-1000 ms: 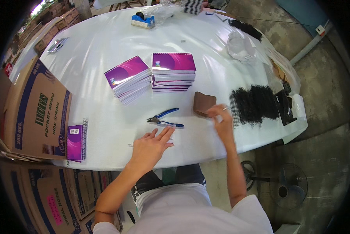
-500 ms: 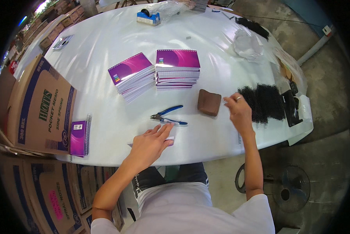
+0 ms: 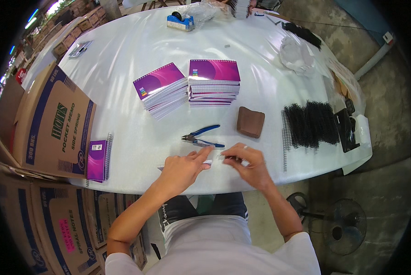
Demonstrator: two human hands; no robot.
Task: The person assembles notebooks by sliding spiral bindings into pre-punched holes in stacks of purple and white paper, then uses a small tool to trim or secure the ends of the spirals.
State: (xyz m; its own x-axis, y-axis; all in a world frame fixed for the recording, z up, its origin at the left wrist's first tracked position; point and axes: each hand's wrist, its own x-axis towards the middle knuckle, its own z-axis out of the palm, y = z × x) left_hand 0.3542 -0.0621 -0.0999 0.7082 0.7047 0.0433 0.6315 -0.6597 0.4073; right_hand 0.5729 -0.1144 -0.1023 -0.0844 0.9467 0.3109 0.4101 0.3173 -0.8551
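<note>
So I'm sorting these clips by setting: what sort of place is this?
Probably a small notebook-binding workshop or packing area. Stacks of purple spiral notebooks sit on a white table, a pile of black spiral binding coils lies to the right, and printed cardboard cartons stand alongside.

Small notebook-binding workshop: purple notebook stacks (image 3: 213,82) beyond the hands, black spiral coils (image 3: 311,123) to the right, printed cartons (image 3: 54,121) to the left, bare concrete floor (image 3: 389,105).
</note>
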